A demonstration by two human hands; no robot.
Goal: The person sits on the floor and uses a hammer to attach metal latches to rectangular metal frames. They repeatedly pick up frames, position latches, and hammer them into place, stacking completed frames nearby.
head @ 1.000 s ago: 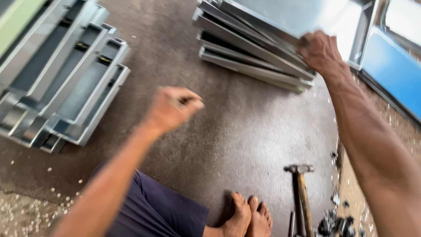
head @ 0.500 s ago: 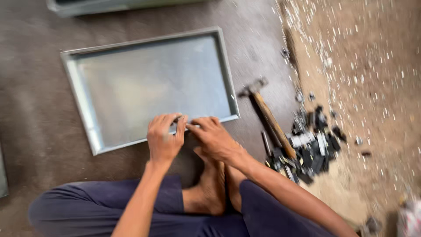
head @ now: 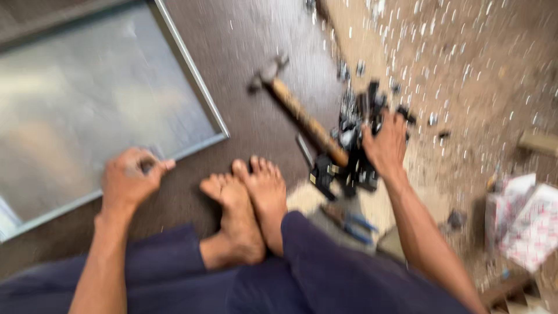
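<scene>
Dark floor; left hand fingers clenched at metal tray edge; right hand grasping black parts.

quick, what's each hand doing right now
Left hand: curled on the near edge of the metal tray; any grip is too blurred to tell.
Right hand: reaching into the pile of dark parts, grasp unclear.

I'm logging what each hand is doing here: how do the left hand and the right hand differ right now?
The left hand rests on the near rim of the flat metal tray, fingers curled; the right hand reaches out over the pile of small black parts beside the hammer. The left sits close to the bare feet, the right farther off. Both are bare and motion-blurred.
</scene>
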